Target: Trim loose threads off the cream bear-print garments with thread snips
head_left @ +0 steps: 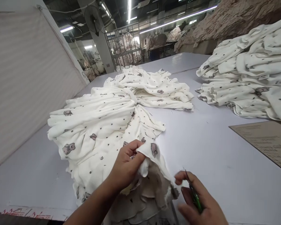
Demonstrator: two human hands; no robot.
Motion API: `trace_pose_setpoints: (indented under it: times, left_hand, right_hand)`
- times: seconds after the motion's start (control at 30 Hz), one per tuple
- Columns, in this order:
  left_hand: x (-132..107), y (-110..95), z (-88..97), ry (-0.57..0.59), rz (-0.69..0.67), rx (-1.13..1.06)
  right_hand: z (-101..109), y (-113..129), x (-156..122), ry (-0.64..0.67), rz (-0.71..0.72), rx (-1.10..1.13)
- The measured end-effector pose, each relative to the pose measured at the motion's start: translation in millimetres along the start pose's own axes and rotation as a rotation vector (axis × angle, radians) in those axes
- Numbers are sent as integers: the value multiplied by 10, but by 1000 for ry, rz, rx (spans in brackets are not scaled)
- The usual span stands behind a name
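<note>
My left hand pinches the edge of a white fabric piece printed with small bears and dots. That piece hangs down at the table's front, its paler underside showing. Low on the right, my right hand holds small thread snips with a green handle, the dark blades pointing up. The fingers of this hand are curled and slightly blurred, just right of the fabric's hanging edge. A loose heap of the same printed fabric spreads beyond and to the left of my left hand.
A tall stack of matching folded fabric lies at the right of the pale table. Below it is a brown cardboard sheet. A pale cloth screen borders the left side. Behind stand a metal rack and beige fabric piles.
</note>
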State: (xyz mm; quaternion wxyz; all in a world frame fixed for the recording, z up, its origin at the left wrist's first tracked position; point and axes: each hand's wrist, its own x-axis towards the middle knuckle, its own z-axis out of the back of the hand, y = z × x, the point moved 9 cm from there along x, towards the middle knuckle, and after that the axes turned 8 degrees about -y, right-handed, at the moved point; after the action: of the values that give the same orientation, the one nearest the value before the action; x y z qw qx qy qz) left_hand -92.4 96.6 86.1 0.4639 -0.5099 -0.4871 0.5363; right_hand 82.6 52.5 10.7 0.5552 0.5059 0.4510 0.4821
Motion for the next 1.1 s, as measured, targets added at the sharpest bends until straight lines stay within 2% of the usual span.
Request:
trace_pose_setpoints:
  times: [0.1,0.2,0.27,0.37,0.47,0.53,0.6,0.67,0.8,0.87,0.97,1.1]
  left_hand:
    - [25,-63,-32,-38,-136,92]
    - [108,-174,108,-87,-254,157]
    - [223,-75,194,-63,-196,234]
    - [336,206,195,76,-80,376]
    - [275,356,87,175,-72,465]
    - [149,296,-62,235,-160,453]
    - [-21,182,-277,348,-286,412]
    - [-128,148,-425,405,-319,352]
    - [-79,407,-421,260,-52,125]
    - [-80,529,-413,216,39,46]
    - [-131,567,-443,218,30,71]
    - [-203,525,-457,190,-70,218]
  right_hand:
    - [-167,51,55,80,136,-67]
    - [-159,24,115,92,121,-52]
    - [-123,51,132,96,95,-24]
    - [-68,121,145,96,61,6]
    - [-35,154,165,89,32,11]
    - [-28,153,178,82,18,10]
    - [-32,144,184,76,7,12]
    - [-41,129,177,69,1,15]
    - [-33,69,120,33,-26,1]
    - [4,57,87,-10,-40,-10]
    - [39,177,68,-57,38,-75]
    - [2,346,92,-22,123,-178]
